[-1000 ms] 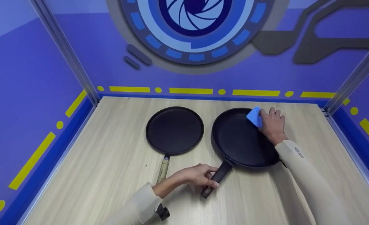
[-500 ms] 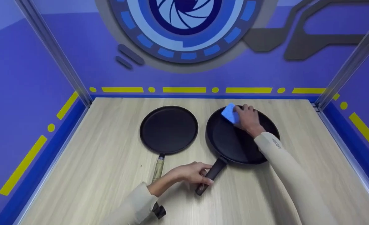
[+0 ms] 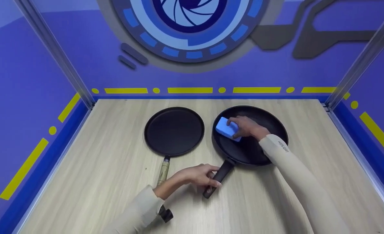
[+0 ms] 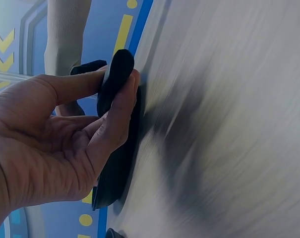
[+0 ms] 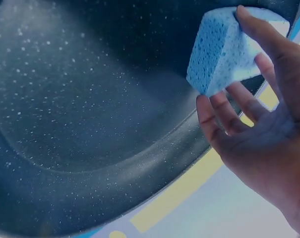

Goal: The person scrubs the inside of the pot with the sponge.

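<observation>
A deep black frying pan (image 3: 257, 149) rests on the table, its dark handle (image 3: 223, 174) pointing toward the front left. My left hand (image 3: 200, 175) grips that handle between thumb and fingers; in the left wrist view the handle's end (image 4: 117, 74) pokes out of the grasp. Inside the pan, at the left part, my right hand (image 3: 245, 126) pinches a blue sponge (image 3: 226, 127). Close up in the right wrist view, the porous sponge (image 5: 224, 54) sits between thumb and fingers, near the pan's speckled inner surface (image 5: 90, 99).
A flat, low-rimmed black pan (image 3: 174, 131) lies to the left, its wood-coloured handle (image 3: 163, 172) partly covered by my left forearm. Purple panels with yellow marks enclose the wooden table (image 3: 107, 156) at the back and sides.
My right hand has swept the sponge from the pan's far right side along the far edge to its left part. My left hand keeps its grip on the handle. The head view has shifted slightly.
</observation>
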The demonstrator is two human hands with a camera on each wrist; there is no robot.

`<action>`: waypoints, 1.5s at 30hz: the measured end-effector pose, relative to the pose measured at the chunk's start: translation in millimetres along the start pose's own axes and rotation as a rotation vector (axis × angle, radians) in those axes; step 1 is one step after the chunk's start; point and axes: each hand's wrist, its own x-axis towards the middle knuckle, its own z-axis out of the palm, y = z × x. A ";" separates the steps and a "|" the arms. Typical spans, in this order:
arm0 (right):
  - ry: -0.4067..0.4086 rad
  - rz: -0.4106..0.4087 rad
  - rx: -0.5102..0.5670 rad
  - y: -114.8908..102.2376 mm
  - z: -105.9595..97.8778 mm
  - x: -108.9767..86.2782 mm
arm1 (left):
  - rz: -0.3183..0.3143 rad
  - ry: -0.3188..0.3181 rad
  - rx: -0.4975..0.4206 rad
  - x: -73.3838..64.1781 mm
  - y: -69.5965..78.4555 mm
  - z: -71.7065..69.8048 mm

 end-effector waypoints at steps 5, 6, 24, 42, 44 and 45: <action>-0.058 -0.057 -0.018 -9.6 -1.2 -3.9 | -0.016 0.017 -0.014 -0.7 1.0 -3.4; -0.071 -0.065 -0.029 -11.4 -2.0 -5.4 | -0.018 0.020 -0.013 -0.2 1.0 -4.0; -0.056 -0.237 0.037 -8.5 -3.6 -29.6 | -0.027 0.066 -0.012 4.8 1.3 -7.6; 0.340 0.007 -0.244 16.3 -0.5 6.4 | -0.040 0.073 0.000 0.0 2.0 3.2; 0.361 0.043 -0.286 22.5 1.3 6.9 | -0.038 0.068 0.001 -1.2 2.0 4.9; 0.363 0.057 -0.296 24.5 2.4 7.0 | -0.036 0.068 0.002 -1.7 1.9 5.3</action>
